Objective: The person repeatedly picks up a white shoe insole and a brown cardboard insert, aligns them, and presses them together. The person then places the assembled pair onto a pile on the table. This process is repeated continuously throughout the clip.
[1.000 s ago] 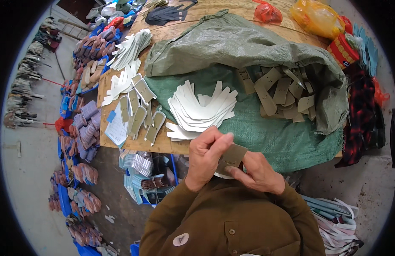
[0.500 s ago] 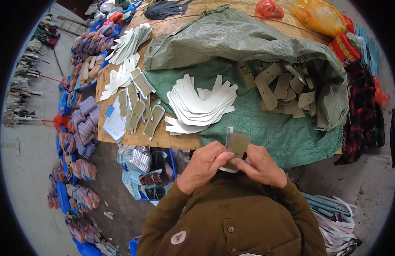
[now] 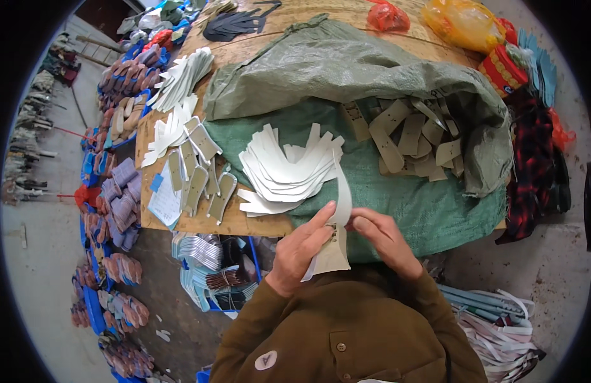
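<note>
In front of my body, my left hand is closed on a beige curved board piece with a row of small holes. A white strip lies along this piece, its free end curving up away from me. My right hand pinches the strip's right edge between thumb and fingertips. Just beyond, a fanned stack of white curved strips rests on a green woven sack. Bare beige pieces lie heaped in the sack's mouth at right. Several white-edged beige pieces are on the table to the left.
More white strips lie on the wooden table, beside a written paper. Red and yellow plastic bags sit at the back. Below left, a blue crate holds bundled parts. Bundled insole-like pieces line the floor.
The board piece has been turned and lowered toward me in my left hand. The white strip's long free end now stands out beyond it. My right hand has shifted to the strip's edge.
</note>
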`<move>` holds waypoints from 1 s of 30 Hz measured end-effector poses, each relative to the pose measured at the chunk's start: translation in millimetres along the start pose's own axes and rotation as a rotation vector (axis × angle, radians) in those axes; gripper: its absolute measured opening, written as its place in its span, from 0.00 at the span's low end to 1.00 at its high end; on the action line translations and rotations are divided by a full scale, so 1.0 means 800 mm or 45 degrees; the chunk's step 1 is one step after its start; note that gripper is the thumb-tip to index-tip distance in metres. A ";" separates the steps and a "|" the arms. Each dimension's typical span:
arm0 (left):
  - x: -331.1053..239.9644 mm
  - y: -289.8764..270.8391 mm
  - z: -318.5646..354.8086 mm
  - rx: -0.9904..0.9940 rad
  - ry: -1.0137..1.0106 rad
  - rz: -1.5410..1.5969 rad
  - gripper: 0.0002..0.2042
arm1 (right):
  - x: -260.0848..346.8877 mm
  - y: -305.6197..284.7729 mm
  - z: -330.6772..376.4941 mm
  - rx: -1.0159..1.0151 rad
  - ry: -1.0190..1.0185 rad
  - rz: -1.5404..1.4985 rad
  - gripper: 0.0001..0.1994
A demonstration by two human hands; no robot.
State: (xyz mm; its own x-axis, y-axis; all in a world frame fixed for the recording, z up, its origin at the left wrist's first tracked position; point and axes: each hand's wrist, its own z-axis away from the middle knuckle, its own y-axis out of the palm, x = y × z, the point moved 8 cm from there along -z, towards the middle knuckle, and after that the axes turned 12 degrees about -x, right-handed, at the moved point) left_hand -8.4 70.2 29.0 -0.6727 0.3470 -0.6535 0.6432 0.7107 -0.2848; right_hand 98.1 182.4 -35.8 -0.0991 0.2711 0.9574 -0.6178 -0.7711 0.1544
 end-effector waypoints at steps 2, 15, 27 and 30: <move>0.002 0.006 0.008 0.018 -0.053 0.046 0.15 | -0.006 0.003 -0.013 -0.094 0.038 -0.124 0.14; 0.022 0.028 0.035 -0.002 -0.134 -0.259 0.18 | 0.030 0.013 0.007 -0.552 -0.492 0.374 0.08; 0.034 0.045 0.030 0.008 -0.093 -0.417 0.18 | 0.027 -0.002 0.017 -0.565 -0.213 -0.087 0.12; 0.037 0.048 0.031 0.040 -0.056 -0.458 0.17 | 0.031 -0.005 0.023 -0.562 -0.159 -0.167 0.13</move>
State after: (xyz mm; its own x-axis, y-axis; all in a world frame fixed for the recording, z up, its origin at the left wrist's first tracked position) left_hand 5.4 92.8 -18.6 -0.8421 0.0509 -0.5369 0.3796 0.7632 -0.5229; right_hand 112.4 181.6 -8.1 0.0796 0.2575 0.9630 -0.8938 -0.4093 0.1833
